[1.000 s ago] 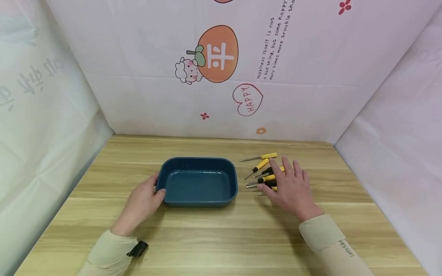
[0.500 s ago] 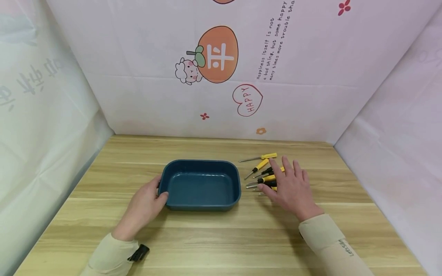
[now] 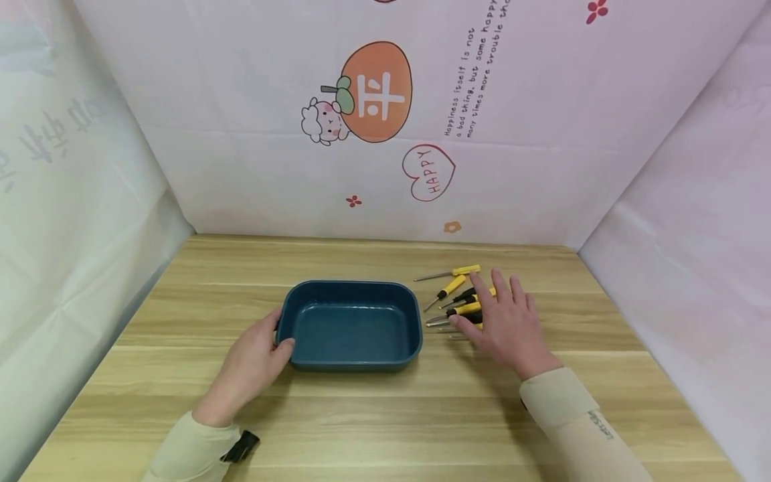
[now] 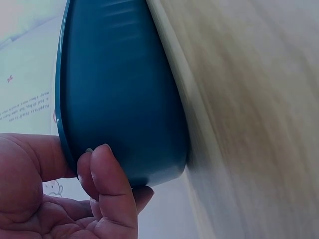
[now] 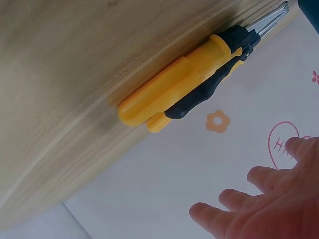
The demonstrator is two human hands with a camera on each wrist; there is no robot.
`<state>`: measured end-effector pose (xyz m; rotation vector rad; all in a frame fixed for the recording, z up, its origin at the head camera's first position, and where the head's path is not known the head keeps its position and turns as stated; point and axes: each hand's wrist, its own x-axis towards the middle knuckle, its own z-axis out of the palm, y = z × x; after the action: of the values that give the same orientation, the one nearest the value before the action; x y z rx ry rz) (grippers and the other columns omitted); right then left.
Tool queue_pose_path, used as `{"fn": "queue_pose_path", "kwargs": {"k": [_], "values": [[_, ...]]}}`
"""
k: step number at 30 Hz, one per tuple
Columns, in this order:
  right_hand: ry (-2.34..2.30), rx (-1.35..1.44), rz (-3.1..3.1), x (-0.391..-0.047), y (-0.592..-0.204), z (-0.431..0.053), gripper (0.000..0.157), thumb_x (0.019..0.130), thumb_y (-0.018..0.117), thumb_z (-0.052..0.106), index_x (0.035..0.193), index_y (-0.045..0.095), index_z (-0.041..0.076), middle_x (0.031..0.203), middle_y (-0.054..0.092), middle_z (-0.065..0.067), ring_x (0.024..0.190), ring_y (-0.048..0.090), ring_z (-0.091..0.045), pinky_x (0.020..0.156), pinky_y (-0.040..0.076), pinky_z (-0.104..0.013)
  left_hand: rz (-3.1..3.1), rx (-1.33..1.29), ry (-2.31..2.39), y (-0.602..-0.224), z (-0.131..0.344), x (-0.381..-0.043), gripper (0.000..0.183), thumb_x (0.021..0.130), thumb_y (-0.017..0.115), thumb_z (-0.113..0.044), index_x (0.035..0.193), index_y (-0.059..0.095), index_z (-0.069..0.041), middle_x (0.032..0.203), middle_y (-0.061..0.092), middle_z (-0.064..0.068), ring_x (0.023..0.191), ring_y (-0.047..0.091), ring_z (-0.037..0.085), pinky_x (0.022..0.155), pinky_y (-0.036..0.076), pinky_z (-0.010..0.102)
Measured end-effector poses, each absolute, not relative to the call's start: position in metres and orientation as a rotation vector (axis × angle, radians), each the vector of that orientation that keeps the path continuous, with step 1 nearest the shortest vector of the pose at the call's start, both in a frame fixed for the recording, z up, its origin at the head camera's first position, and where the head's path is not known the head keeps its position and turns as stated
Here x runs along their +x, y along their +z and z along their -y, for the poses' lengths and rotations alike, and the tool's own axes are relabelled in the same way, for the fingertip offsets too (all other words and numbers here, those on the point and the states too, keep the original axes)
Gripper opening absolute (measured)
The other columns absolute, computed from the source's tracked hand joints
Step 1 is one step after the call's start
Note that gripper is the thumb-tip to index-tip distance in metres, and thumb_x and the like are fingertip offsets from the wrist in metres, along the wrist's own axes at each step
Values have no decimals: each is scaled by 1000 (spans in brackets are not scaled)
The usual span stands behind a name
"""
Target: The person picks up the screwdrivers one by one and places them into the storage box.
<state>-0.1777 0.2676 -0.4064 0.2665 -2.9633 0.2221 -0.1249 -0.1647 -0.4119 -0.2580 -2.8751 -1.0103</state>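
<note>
A dark blue rectangular tub (image 3: 352,366) sits on the wooden table, its inside bare. My left hand (image 3: 255,358) grips its left end, thumb over the rim and fingers on the outer wall; the left wrist view shows the fingers (image 4: 112,189) curled against the tub's side (image 4: 119,89). To the right of the tub lies a loose group of screwdrivers with yellow and black handles, among them a yellow one (image 3: 466,270) at the back. My right hand (image 3: 512,328) is spread over the group, hiding some handles. In the right wrist view its fingers are apart from the yellow-handled screwdriver (image 5: 174,82).
The wooden table (image 3: 361,428) ends at a white printed cloth (image 3: 271,181) behind. More white cloth hangs along the left and right sides. A black strap end (image 3: 241,446) sticks out from the left sleeve.
The tub has shifted slightly right and toward me with my left hand still gripping it. My right hand keeps its place over the screwdrivers. The head view has tilted a little.
</note>
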Motion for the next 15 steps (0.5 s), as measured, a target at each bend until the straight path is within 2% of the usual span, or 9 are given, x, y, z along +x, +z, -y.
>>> {"fn": "queue_pose_path", "kwargs": {"k": [5, 11, 15], "values": [[224, 266, 2963, -180, -405, -273, 97, 94, 47, 79, 168, 21, 22, 170, 16, -27, 151, 17, -60, 118, 20, -79, 2878, -262, -1010, -411, 164, -124, 60, 102, 58, -15, 153, 39, 12, 143, 57, 32, 124, 63, 46, 99, 56, 62], [232, 253, 2987, -179, -404, -277, 100, 93, 42, 83, 169, 19, 21, 170, 15, -27, 151, 17, -61, 118, 19, -80, 2887, -261, -1018, -410, 163, -124, 60, 102, 58, -15, 153, 39, 12, 145, 56, 32, 127, 61, 47, 102, 54, 63], [244, 237, 2996, -179, -403, -277, 99, 94, 45, 81, 169, 19, 21, 171, 15, -27, 150, 20, -60, 118, 21, -79, 2884, -268, -1015, -411, 162, -124, 61, 102, 59, -15, 153, 39, 12, 145, 55, 32, 126, 61, 47, 101, 54, 63]]}}
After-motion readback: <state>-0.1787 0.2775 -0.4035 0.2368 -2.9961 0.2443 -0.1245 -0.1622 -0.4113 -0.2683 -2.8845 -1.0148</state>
